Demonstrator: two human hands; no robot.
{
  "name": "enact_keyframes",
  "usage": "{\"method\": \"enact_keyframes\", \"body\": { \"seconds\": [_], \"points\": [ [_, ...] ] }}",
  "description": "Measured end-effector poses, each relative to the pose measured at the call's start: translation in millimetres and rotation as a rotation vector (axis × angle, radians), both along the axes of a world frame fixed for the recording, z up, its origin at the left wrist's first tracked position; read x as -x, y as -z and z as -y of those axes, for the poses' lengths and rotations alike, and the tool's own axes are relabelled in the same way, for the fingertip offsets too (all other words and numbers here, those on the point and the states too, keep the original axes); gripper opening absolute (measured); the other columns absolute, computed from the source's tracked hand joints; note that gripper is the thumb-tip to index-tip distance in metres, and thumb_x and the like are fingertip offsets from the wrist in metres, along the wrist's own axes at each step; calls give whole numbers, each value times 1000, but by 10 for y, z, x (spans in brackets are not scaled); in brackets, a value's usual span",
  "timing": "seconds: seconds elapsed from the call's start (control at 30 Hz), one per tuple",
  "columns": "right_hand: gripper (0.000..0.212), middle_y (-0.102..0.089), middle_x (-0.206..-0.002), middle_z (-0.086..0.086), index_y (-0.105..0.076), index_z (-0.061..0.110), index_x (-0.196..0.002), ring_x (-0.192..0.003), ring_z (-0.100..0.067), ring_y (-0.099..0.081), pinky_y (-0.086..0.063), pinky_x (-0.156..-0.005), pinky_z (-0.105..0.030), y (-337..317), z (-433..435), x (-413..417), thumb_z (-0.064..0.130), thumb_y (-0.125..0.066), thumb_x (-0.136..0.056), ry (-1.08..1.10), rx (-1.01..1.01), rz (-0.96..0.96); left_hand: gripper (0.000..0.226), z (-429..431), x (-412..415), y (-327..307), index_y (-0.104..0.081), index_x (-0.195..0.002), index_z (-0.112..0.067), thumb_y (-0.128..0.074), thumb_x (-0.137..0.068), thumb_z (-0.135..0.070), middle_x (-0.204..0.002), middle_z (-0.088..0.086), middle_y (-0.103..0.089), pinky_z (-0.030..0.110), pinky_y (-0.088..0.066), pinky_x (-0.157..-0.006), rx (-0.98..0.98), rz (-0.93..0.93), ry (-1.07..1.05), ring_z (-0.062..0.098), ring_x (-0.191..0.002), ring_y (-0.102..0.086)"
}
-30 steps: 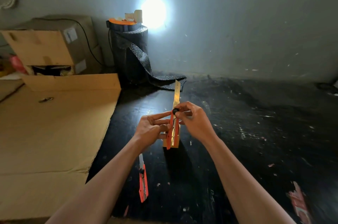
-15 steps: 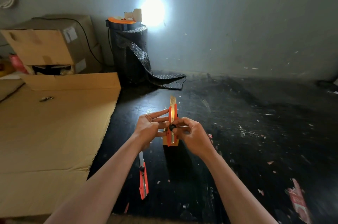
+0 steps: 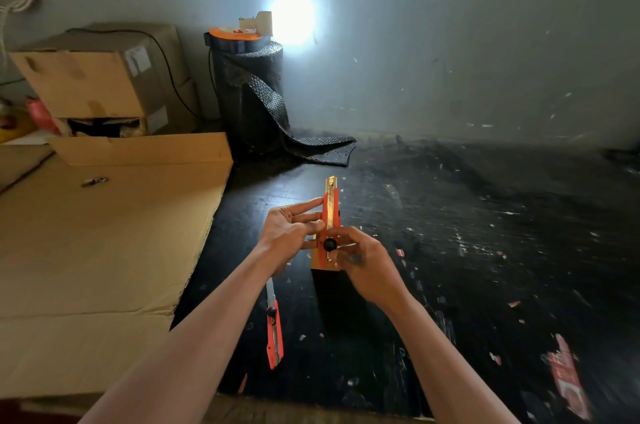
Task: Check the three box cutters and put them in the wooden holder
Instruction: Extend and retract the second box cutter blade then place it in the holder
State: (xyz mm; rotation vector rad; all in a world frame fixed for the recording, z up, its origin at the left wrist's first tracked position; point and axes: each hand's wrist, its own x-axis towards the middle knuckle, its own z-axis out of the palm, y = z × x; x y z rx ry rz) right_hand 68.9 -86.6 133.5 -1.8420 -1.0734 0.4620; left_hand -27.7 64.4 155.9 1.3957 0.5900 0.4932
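I hold an orange box cutter upright in front of me, its blade tip poking out at the top. My left hand pinches its body from the left. My right hand grips its lower end, thumb beside the black slider knob. Right behind the cutter stands the wooden holder, mostly hidden by my hands. A second orange box cutter lies on the black floor below my left wrist, blade pointing away. I see no third cutter.
Flat cardboard covers the floor on the left, with cardboard boxes behind it. A roll of black bubble wrap stands against the wall with a lamp on top. A red scrap lies at the lower right.
The long extended blade has drawn back into the cutter; only a short tip shows now. My right hand has slid down from the top of the cutter to its lower end.
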Motion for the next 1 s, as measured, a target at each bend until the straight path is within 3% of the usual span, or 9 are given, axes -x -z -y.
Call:
{"method": "enact_keyframes", "body": {
  "seconds": [0.17, 0.3, 0.37, 0.5, 0.63, 0.73, 0.8, 0.9, 1.0],
  "points": [
    [24, -67, -100, 19, -61, 24, -110, -95, -6, -70, -61, -87, -29, -4, -47, 12, 17, -75, -92, 74, -28, -5, 46, 1, -30, -14, -70, -131, -16, -67, -92, 9, -114, 8, -79, 32, -65, -70, -19, -6, -6, 17, -93, -80],
    [36, -64, -100, 26, -58, 30, -119, -86, 13, -64, -53, -72, -7, -38, -20, 30, 11, -73, -93, 49, -42, 20, 47, -4, -39, -28, -70, -130, -16, -68, -91, 9, -108, 5, -81, 32, -65, -69, -8, 1, -13, 17, -90, -81],
    [37, -62, -105, 23, -64, 26, -124, -87, 15, -61, -50, -73, -1, -39, -7, 29, 4, -70, -94, 30, -36, 60, 47, -13, -45, -30, -70, -130, -16, -70, -90, 9, -110, 8, -81, 36, -66, -74, -5, 1, -19, 19, -93, -80],
    [25, -66, -95, 24, -61, 28, -107, -88, 5, -66, -59, -81, -18, -38, -20, 25, 15, -75, -92, 91, -46, 34, 48, -11, -60, -6, -70, -131, -16, -69, -90, 9, -113, 8, -80, 44, -65, -82, -16, -8, -9, 22, -97, -80],
    [33, -65, -95, 25, -58, 32, -113, -87, 7, -66, -53, -71, -11, -55, -6, 26, 16, -76, -91, 76, -59, 5, 48, -6, -74, -14, -70, -131, -17, -68, -91, 8, -114, 8, -80, 43, -65, -83, -22, -3, -8, 21, -97, -80],
    [33, -64, -106, 24, -65, 27, -120, -91, 8, -64, -57, -81, -15, -40, -7, 14, 8, -71, -94, 44, -51, 48, 47, -16, -67, -26, -71, -129, -19, -69, -90, 8, -114, 8, -80, 43, -65, -84, -11, -2, -15, 21, -99, -79],
    [26, -65, -101, 25, -64, 27, -112, -89, 7, -66, -60, -84, -20, -28, -27, 5, 11, -73, -93, 72, -47, 34, 47, -14, -65, -24, -72, -128, -19, -70, -90, 8, -115, 7, -80, 45, -64, -86, -17, -6, -15, 22, -100, -79],
    [27, -69, -91, 18, -57, 35, -97, -84, 6, -69, -56, -72, -14, -42, -38, 15, 20, -78, -90, 119, -70, -26, 47, -4, -71, -26, -71, -129, -18, -68, -90, 9, -112, 7, -80, 43, -66, -82, -7, 5, -9, 23, -99, -79],
    [32, -66, -99, 25, -59, 35, -114, -88, 8, -65, -52, -73, -10, -50, -22, 21, 15, -73, -93, 65, -64, 14, 46, -8, -74, -37, -71, -129, -17, -68, -91, 9, -110, 5, -81, 37, -66, -77, -11, 10, -17, 19, -95, -80]
  ]
}}
